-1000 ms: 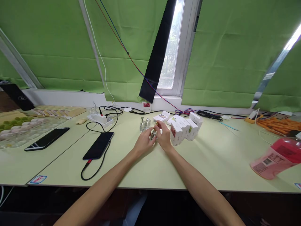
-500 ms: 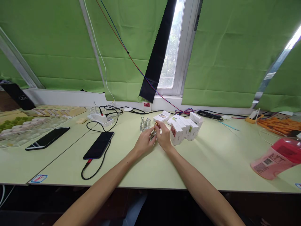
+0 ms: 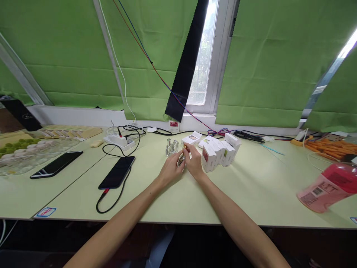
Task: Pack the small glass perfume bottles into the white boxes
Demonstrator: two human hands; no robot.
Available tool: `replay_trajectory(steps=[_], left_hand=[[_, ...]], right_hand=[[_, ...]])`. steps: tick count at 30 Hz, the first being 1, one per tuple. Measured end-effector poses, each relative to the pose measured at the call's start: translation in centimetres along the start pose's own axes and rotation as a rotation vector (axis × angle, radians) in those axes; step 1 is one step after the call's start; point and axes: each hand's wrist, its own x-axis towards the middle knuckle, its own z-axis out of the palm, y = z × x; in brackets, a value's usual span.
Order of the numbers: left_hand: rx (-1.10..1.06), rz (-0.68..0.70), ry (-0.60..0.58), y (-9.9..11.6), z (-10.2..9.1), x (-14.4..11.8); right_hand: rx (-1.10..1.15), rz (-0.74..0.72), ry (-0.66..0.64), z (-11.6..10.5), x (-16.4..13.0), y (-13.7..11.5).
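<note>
A small glass bottle (image 3: 181, 160) with a gold-coloured top sits pinched between two bare hands above the pale green table (image 3: 251, 193), just in front of a cluster of white boxes (image 3: 219, 150). The left hand (image 3: 170, 170) cups the bottle's body from below, fingers curled around it; the right hand (image 3: 194, 162) closes thumb and fingertips on the gold top at the bottle's upper end. Both forearms reach in from the table's near edge and meet at the bottle.

Just beyond the bottle, toward the window, two more clear glass bottles (image 3: 171, 147) stand upright on the table, close together. To the right of the held bottle the white boxes stand in a tight group, some bearing pink or green panels; a few lie flat behind them.

Left of the bottle, a black phone (image 3: 117, 172) lies face up with a black cable (image 3: 107, 204) plugged into its near end. Farther left lies a second dark phone (image 3: 55, 164), and behind the first phone a white power strip (image 3: 118, 140) with cords coiled about it. Well to the right of the bottle, near the table's edge, a pink bottle (image 3: 326, 188) lies on its side. Green blinds (image 3: 69, 56) cover the window behind.
</note>
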Motion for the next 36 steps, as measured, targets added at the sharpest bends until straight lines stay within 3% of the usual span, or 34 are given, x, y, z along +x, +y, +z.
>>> replay_trajectory(steps=[36], left_hand=[[-0.021,-0.011,0.013,0.52,-0.27,0.05]], right_hand=[[-0.103,-0.044,-0.091,-0.49,-0.02,0.66]])
